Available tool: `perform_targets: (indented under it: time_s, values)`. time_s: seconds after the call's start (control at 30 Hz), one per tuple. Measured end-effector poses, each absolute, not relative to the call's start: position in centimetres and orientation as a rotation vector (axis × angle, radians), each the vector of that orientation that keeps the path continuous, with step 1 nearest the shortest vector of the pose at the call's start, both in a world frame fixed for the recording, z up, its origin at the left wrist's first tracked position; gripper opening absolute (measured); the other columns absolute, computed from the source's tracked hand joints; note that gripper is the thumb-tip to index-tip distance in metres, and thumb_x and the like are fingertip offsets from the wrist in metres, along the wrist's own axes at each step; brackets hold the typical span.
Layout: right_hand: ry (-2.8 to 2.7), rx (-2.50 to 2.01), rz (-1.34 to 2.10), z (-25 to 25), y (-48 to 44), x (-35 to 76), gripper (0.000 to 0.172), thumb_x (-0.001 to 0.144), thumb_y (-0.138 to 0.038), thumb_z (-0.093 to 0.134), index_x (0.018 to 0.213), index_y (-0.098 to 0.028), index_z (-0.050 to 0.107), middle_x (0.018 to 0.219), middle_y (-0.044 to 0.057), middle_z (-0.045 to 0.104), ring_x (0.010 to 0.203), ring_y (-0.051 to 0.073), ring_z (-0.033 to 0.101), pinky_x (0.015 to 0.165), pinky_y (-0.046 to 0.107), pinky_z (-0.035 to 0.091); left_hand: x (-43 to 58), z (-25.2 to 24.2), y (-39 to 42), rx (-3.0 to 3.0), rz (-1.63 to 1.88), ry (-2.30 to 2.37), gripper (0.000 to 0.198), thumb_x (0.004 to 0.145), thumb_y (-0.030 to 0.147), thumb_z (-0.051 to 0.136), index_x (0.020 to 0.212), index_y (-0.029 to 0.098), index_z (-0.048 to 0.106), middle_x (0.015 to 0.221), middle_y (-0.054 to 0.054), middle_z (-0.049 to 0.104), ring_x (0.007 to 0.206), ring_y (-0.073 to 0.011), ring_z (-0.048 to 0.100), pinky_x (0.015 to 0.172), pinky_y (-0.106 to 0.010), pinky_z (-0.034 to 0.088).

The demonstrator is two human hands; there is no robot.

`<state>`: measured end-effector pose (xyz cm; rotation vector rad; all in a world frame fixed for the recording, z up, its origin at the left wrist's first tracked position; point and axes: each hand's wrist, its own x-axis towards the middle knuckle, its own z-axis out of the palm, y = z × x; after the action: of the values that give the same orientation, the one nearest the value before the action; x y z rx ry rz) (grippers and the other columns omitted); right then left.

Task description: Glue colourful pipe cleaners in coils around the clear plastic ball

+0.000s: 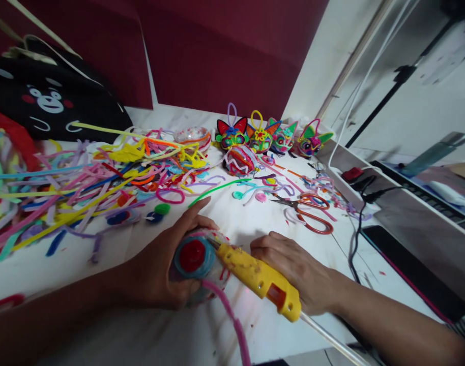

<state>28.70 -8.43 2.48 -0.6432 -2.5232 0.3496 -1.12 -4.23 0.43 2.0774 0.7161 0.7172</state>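
My left hand [171, 274] is wrapped round a clear rounded ornament, whose coiled red-and-blue disc [193, 256] faces up. A pink pipe cleaner [230, 317] trails from the ornament toward the table's front edge. In my right hand [293, 264] is a yellow hot glue gun [259, 277], with a clear glue stick [327, 335] coming out of its back end. The gun's nozzle points at the side of the ornament beside the disc; whether it touches cannot be made out. My fingers partly hide the ornament.
A heap of colourful pipe cleaners [114, 178] covers the left. Several cat-faced ornaments [232, 137] stand at the back, near a striped ball [240, 160]. Orange-handled scissors [312, 213] lie right of centre. Farther right are a black phone [411, 269] and a black cable [356, 239].
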Motion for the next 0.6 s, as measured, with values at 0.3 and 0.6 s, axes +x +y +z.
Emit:
perform_targets:
  time_s: [0.3, 0.6]
  values:
    - [-2.514, -0.662, 0.315, 2.42, -8.65, 28.95, 0.029, 0.107, -0.037, 0.036, 0.118, -0.015, 0.052, 0.105, 0.016, 0.069, 0.094, 0.025, 0.066, 0.08, 0.04, 0.055, -1.03, -0.4, -4.13, 2.075, 0.791, 0.692, 0.111, 0.072, 0.021, 0.074, 0.164, 0.036, 0.013, 0.14, -0.009, 0.056, 0.122, -0.0306, 0.064, 0.097, -0.038, 0.056]
    - [-2.49, -0.699, 0.377, 2.37, -8.43, 28.86, 0.038, 0.109, -0.046, 0.033, 0.119, -0.016, 0.054, 0.105, 0.016, 0.068, 0.094, 0.025, 0.066, 0.082, 0.04, 0.055, -0.74, 0.28, -4.39, 2.047, 0.773, 0.722, 0.11, 0.072, 0.019, 0.071, 0.164, 0.034, 0.012, 0.138, -0.009, 0.058, 0.119, -0.0301, 0.065, 0.088, -0.034, 0.058]
